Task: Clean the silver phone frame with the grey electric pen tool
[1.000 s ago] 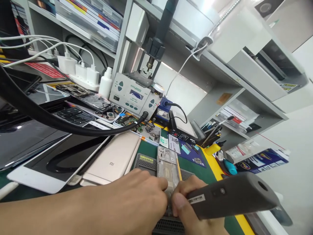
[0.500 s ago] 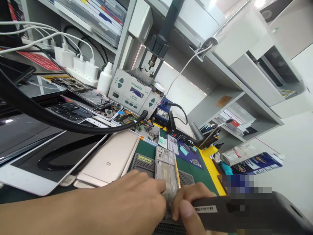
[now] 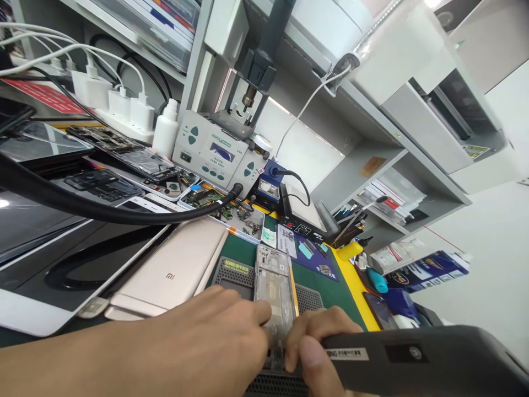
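Observation:
My left hand (image 3: 219, 331) is closed at the left edge of a bare phone frame (image 3: 276, 292), its fingertips hidden behind the knuckles. The frame is silvery and worn, with a yellow strip along its right side. It lies on a grey perforated pad (image 3: 235, 275). My right hand (image 3: 318, 342) is wrapped around a thick dark grey handheld tool (image 3: 446, 358) with a white label. Its fingers come down at the frame's lower right side, close to my left hand. The tool's working end is hidden.
A hot-air station (image 3: 215, 151) stands at the back, its black hose (image 3: 124, 212) arching across the left. Phones, including a gold one (image 3: 173, 270), lie to the left. Behind the pad sits a tray of small parts (image 3: 260, 231). A blue box (image 3: 433, 273) is at right.
The whole view has shifted slightly, so things appear a little further left. Both hands stay at the frame's lower part, and the grip on the dark grey tool looks the same.

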Available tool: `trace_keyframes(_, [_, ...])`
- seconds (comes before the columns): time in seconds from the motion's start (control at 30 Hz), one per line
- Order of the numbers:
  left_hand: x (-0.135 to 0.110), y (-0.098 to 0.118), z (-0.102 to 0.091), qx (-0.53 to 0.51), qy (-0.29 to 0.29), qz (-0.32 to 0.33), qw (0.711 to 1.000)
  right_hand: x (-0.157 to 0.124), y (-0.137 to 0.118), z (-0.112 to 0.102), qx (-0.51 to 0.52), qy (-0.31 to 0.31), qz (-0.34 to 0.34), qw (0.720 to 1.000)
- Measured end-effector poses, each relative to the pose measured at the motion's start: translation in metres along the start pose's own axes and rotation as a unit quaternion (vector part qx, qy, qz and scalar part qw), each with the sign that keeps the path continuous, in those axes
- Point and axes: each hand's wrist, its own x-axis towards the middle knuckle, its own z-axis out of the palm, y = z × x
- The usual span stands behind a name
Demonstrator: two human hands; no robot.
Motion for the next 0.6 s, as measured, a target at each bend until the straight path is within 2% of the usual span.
trace_keyframes(0.27, [0.017, 0.010, -0.003, 0.001, 0.021, -0.005, 1.000, 0.000, -0.001, 0.000, -0.007, -0.009, 0.005, 1.000])
trace_keyframes(0.6, [0.016, 0.006, -0.003, -0.002, 0.027, -0.011, 1.000, 0.000, -0.003, 0.001, -0.004, -0.011, 0.005, 1.000])
